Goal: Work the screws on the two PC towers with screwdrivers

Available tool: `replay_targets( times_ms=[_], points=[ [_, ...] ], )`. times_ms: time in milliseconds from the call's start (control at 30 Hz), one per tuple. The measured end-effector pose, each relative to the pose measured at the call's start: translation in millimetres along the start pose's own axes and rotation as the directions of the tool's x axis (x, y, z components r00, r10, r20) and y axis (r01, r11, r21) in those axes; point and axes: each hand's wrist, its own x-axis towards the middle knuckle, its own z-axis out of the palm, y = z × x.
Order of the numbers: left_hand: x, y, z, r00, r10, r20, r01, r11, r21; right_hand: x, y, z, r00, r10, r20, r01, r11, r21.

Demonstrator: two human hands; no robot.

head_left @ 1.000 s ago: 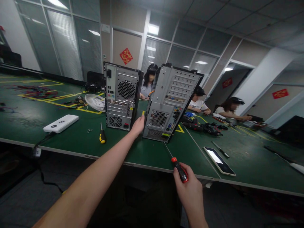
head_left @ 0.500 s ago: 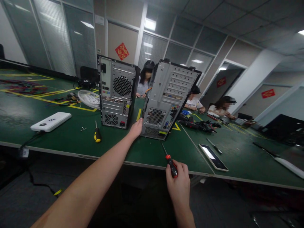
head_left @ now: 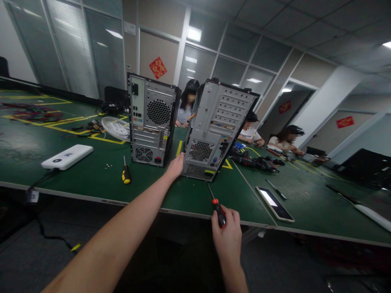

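A red-and-black screwdriver (head_left: 218, 211), a grey computer case (head_left: 214, 130), and a green table (head_left: 91, 179) with yellow lines.

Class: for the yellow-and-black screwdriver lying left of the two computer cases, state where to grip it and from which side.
Grip the yellow-and-black screwdriver by its thick handle, probably coming from above on the near side. It lies flat on the table, handle nearest the table's front edge, thin shaft pointing away.
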Motion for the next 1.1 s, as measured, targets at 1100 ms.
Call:
replay_targets(
  times_ms=[1100],
  points=[
    [-1.9, 5.4, -2.3, 0.998, -0.039, 0.052, 0.042, 0.997, -0.058, 3.5, -3.4, 2.5, 1.000, 0.023, 0.004, -0.023, 1.000, -0.005]
  ],
)
